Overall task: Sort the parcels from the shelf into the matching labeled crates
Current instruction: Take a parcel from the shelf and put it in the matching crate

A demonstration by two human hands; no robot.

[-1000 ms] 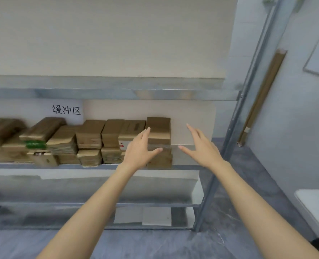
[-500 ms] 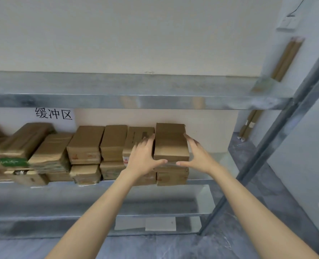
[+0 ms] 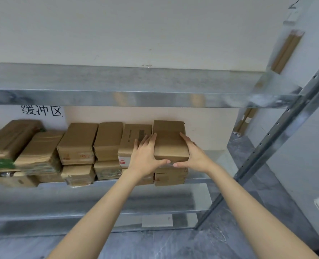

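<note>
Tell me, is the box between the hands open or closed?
Closed. The box has a flat brown top with no flaps sticking up. The left hand and right hand grip its sides.

Storeroom, folks, a parcel depot: bare galvanised steel shelving rack (image 3: 136, 98), rows of taped brown cardboard parcels (image 3: 78, 143), a printed wall zone sign (image 3: 41, 111), grey hard floor (image 3: 173, 243).

A plain brown cardboard parcel (image 3: 169, 141) lies flat atop the rightmost stack on the metal shelf (image 3: 198, 181), its sides clasped by the left hand (image 3: 145, 157) and right hand (image 3: 194, 156). Other parcels (image 3: 78, 143) fill the row leftward.
</note>
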